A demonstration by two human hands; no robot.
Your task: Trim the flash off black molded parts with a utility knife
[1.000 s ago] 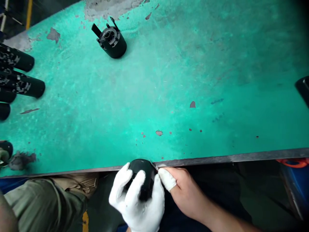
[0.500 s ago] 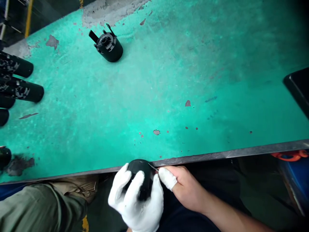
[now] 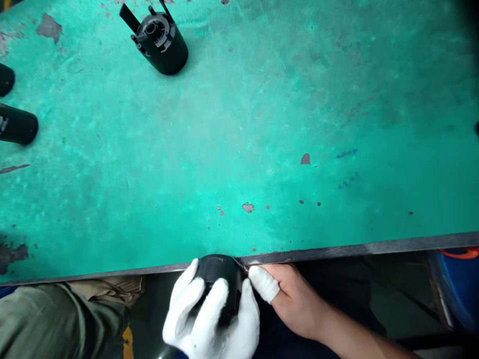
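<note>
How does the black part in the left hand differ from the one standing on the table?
The held part is gripped by the left hand; the standing part is untouched. The held part is at the table edge; the standing part sits farther back. The standing part shows prongs sticking up; the held part shows a smooth surface. Both are black and rounded.

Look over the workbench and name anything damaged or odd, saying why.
The green tabletop looks worn: a grey patch at upper left and smaller spots near the front edge break its colour, as if chipped away.
</note>
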